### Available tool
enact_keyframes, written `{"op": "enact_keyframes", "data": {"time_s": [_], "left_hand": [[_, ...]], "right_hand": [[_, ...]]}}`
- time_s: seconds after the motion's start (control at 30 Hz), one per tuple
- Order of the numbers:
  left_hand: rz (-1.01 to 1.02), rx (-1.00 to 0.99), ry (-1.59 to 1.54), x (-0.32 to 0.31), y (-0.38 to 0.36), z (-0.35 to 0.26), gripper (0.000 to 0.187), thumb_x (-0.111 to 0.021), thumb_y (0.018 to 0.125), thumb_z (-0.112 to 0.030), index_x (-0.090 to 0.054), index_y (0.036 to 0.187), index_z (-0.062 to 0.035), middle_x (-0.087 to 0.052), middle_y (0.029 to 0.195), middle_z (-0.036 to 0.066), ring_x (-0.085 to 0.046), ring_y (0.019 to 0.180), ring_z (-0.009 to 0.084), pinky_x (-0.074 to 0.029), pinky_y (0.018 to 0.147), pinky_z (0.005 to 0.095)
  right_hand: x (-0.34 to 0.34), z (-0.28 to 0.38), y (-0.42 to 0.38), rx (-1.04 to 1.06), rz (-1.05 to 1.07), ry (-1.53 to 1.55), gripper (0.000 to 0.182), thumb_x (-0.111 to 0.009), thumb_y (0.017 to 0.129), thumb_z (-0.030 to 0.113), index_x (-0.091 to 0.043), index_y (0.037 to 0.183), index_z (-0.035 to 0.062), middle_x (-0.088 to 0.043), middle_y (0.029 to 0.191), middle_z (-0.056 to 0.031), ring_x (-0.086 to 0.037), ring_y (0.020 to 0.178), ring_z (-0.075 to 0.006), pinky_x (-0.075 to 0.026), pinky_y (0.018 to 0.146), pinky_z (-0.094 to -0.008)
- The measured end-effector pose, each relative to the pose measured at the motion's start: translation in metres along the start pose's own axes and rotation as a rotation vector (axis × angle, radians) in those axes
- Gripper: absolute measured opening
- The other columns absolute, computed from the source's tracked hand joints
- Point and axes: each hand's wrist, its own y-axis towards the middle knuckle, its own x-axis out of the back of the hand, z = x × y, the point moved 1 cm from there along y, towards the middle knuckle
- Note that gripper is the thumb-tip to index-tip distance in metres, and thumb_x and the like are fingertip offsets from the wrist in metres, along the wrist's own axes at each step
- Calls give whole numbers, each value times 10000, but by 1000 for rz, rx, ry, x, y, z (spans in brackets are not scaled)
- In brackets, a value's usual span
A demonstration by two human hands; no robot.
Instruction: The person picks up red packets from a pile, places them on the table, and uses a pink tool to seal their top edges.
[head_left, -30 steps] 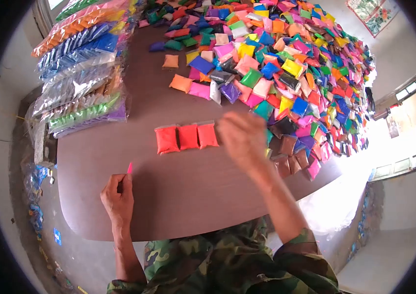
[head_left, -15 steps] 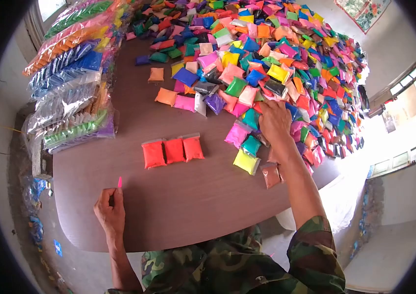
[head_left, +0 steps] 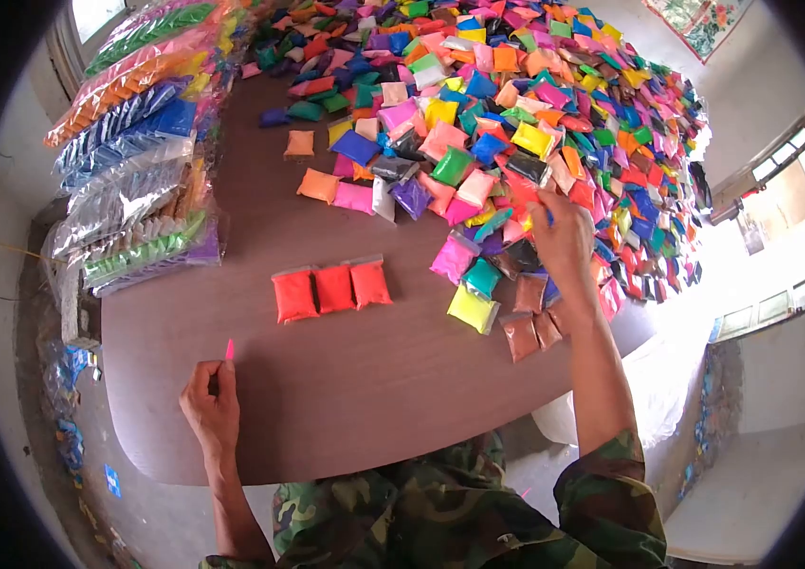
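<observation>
Pinched between the fingers of my left hand (head_left: 211, 403) is a small pink strip (head_left: 230, 349), held upright near the table's front left. My right hand (head_left: 566, 242) is at the near edge of the big pile of coloured packets (head_left: 516, 114), its fingertips touching packets there; whether it grips one I cannot make out. Three red packets (head_left: 333, 289) lie side by side in a row on the brown table (head_left: 355, 379). A yellow packet (head_left: 472, 309), a teal packet (head_left: 481, 279) and brown packets (head_left: 520, 338) lie left of and below my right hand.
At the back left stands a tall stack of clear bags (head_left: 137, 161) filled with coloured packets. An orange packet (head_left: 299, 143) lies apart from the pile. The table's curved front edge runs close to my body. White plastic sheeting (head_left: 644, 403) hangs at the right.
My right hand has moved right and slightly nearer, uncovering more brown packets. A teal packet beside it has shifted and tilted. My left hand stays nearly in place with the pink strip.
</observation>
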Motion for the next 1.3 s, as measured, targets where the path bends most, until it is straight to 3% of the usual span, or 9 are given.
{"op": "enact_keyframes", "data": {"time_s": [0.2,0.37,0.5,0.6,0.63,0.87,1.03,1.13,1.3], "left_hand": [[15,-8,-12,2,1,-5,175,-747,1035,-101,-671,917,3,-584,681,61,-516,623,109,-444,598,304],[-13,-33,-23,-1,0,-2,177,-748,1037,-112,-675,926,5,-587,679,67,-509,615,113,-441,592,312],[23,-1,40,1,0,1,188,-746,1041,-138,-679,932,0,-599,692,71,-523,617,133,-446,594,328],[7,-34,42,2,0,1,202,-745,1046,-163,-683,935,-7,-611,703,70,-533,619,147,-453,600,341],[2,-35,44,1,0,1,206,-745,1047,-168,-683,935,-8,-613,704,70,-534,618,149,-453,601,342],[-5,-19,73,0,1,0,200,-748,1047,-183,-710,957,-9,-652,735,68,-555,635,149,-469,617,344],[-10,-7,58,-1,0,5,192,-760,1040,-194,-730,980,-14,-656,745,56,-559,650,130,-476,629,329],[29,47,82,2,0,-1,242,-736,1063,-247,-734,986,-18,-663,761,33,-573,701,112,-476,660,324],[6,-7,76,0,-1,8,196,-764,1045,-202,-727,967,-26,-652,731,49,-550,641,118,-457,607,332]], "right_hand": [[36,9,-30,-351,-65,656,335,-662,1117,252,-728,1284,-31,-778,882,-117,-748,769,-169,-583,705,-330],[71,53,-111,-607,498,756,244,-646,1120,217,-744,1097,-5,-779,841,-55,-719,721,-79,-555,633,-267],[56,91,-186,-488,671,877,184,-670,1092,192,-722,1027,28,-751,770,-58,-736,704,-136,-556,634,-317],[55,99,-204,-268,767,769,192,-706,1085,171,-737,1061,-17,-734,803,-66,-727,741,-84,-541,623,-291],[57,100,-203,-317,787,754,194,-741,1042,223,-762,1118,46,-737,815,-152,-751,736,-285,-564,690,-396],[69,89,-180,-307,786,543,425,-827,963,355,-777,1293,92,-794,932,-181,-786,873,-354,-602,794,-432],[72,99,-180,33,365,191,284,-794,978,294,-784,1200,117,-735,1161,-108,-718,1063,-356,-577,863,-499],[93,121,-190,29,322,213,317,-805,963,302,-775,1212,108,-718,1197,-95,-704,1074,-352,-573,881,-497],[80,149,-240,193,510,203,687,-756,987,307,-542,1539,-39,-489,1632,-247,-499,1485,-452,-424,1180,-565]]}}
